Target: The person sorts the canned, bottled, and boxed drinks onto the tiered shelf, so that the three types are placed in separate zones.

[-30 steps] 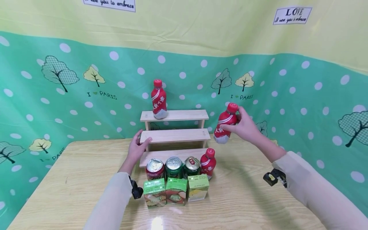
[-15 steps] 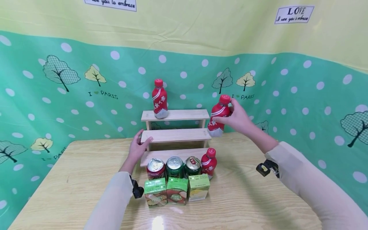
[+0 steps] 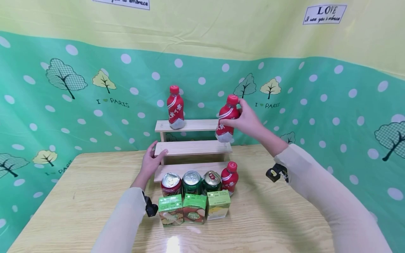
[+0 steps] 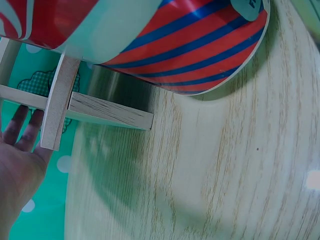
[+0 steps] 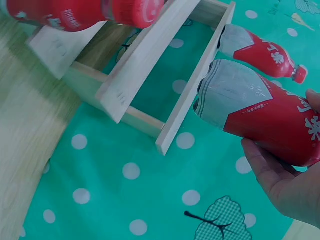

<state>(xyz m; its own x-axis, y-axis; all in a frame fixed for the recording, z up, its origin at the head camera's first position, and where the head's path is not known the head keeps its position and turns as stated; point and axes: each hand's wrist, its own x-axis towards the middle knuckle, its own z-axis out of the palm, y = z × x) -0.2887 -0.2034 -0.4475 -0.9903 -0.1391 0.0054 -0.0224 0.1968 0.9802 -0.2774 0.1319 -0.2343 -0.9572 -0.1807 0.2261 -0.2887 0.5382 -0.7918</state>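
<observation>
My right hand (image 3: 246, 121) holds a red plastic drink bottle (image 3: 227, 121) by its upper part, tilted slightly, overlapping the right end of the top tier in the head view. In the right wrist view the bottle's pale base (image 5: 220, 97) points toward the shelf edge. With the thumb on the middle board and the fingers behind it, my left hand (image 3: 150, 163) grips the left end of a three-tier wooden display shelf (image 3: 193, 148). A second red bottle (image 3: 175, 110) stands upright on the top tier, toward the left. Another red bottle (image 3: 229, 179) stands at the lower right.
Three drink cans, among them a dark red can (image 3: 171, 184) and a green can (image 3: 192, 183), stand in a row before the bottom tier. In front of them are three small drink cartons (image 3: 194, 209) on the wooden table (image 3: 269, 218). A green patterned cloth (image 3: 120, 88) hangs behind.
My right hand has carried the bottle left and upward, from beside the shelf to the right end of the top tier. My left hand has stayed on the middle board.
</observation>
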